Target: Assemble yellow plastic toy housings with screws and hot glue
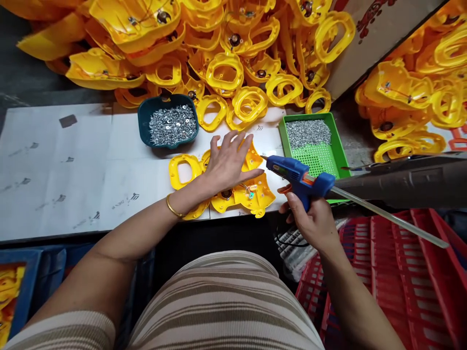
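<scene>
My left hand point(229, 163) is spread with fingers apart over two yellow plastic shell halves on the white work surface. The nearer shell half point(263, 193) shows small wires and a round dark part inside. Part of the farther shell half point(252, 158) is hidden under my fingers, and I cannot tell whether they touch it. In my right hand point(310, 218) is a blue glue gun point(292, 170), its nozzle pointing left toward the shells. A long clear glue stick point(386, 211) sticks out of its back end.
A dark green tub point(142, 121) of screws and washers stands behind my left hand. The green basket point(337, 141) at right holds small metal screws. Yellow shells point(233, 39) are heaped along the back. Red crates point(386, 272) stand low right, a blue crate point(31, 277) low left.
</scene>
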A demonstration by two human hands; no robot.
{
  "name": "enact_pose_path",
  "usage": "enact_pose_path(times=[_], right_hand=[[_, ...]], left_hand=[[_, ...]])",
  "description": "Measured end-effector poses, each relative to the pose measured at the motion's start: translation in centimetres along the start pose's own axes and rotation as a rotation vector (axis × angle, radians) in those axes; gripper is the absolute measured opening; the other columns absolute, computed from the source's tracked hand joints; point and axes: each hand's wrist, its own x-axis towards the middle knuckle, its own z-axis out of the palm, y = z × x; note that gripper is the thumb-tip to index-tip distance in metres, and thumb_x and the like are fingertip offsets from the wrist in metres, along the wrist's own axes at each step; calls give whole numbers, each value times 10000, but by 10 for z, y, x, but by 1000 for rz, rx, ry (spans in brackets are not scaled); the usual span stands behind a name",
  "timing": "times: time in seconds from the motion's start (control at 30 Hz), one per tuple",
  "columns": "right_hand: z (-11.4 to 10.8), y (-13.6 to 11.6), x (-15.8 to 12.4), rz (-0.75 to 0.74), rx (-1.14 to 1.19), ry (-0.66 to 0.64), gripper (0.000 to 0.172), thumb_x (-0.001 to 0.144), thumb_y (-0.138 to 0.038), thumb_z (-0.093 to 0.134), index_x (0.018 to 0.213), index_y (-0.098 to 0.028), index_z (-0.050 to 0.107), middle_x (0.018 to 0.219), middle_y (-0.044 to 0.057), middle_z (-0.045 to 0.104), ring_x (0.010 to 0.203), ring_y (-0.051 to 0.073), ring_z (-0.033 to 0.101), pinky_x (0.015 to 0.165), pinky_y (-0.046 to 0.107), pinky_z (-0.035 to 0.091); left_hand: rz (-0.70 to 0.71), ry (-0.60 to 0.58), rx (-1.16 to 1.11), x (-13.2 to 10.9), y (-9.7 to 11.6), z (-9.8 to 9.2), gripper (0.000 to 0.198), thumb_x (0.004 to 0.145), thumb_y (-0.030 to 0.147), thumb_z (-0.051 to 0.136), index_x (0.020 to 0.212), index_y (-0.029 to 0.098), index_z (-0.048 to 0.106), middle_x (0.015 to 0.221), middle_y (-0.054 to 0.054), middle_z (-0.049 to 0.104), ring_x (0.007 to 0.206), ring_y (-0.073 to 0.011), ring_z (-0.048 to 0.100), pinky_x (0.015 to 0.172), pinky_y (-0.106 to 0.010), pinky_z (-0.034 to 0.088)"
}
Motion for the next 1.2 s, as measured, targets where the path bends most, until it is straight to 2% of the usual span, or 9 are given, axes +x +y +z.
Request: enact_pose_path(times=[0.1,0.3,0.47,0.57,0.7,0.83,1.0,1.2], right_hand=[[0,5,4,26,6,-13,514,908,-580,479,1095,-134,652,706,67,704,448,148,612,430,256,482],[1,7,8,31,36,-29,517,897,-614,492,1045,-146,653,705,67,708,435,146,601,420,261,475],[1,7,12,4,0,-36,534,897,-614,491,1075,-131,632,730,83,707,554,190,651,493,294,508],[2,8,12,-8,-47,-19,531,898,-607,494,1097,-135,637,714,79,697,570,197,638,509,305,497],[0,9,12,-2,-105,9,469,896,-589,511,1001,-158,663,700,80,697,503,176,581,479,307,455],[-3,4,12,30,-107,-23,422,896,-579,513,829,-182,642,706,95,715,480,163,567,461,302,428],[-5,-3,13,9,-180,-56,469,910,-550,485,667,-181,643,586,76,663,479,159,568,458,284,404],[-5,4,15,36,-253,-41,515,896,-620,456,688,-185,637,530,74,605,470,180,549,466,311,390]], left_hand=[[-22,0,-9,-4,7,1,816,859,629,575,1478,148,347,1534,-182,386,1393,-364,339,1136,-577,222],[-35,9,-31,-8,10,3,798,865,581,595,1484,153,328,1545,-186,363,1421,-370,307,1163,-587,161],[-34,10,-29,-9,11,3,772,884,580,563,1484,157,325,1543,-181,363,1420,-368,309,1167,-585,148],[-38,17,-39,-9,13,3,766,885,575,564,1483,157,328,1545,-184,361,1424,-365,302,1170,-576,139],[-48,-4,-25,-10,15,0,790,873,577,578,1488,154,321,1550,-184,350,1433,-372,290,1176,-575,124],[-59,-22,-29,-10,15,-2,795,865,582,594,1486,166,327,1557,-178,341,1435,-377,284,1175,-582,119],[-37,1,-76,-9,12,2,784,875,634,545,1482,186,331,1547,-182,354,1426,-392,292,1160,-609,124],[-23,3,-90,-8,9,3,804,856,632,582,1481,191,335,1548,-181,359,1425,-387,297,1166,-587,133]])
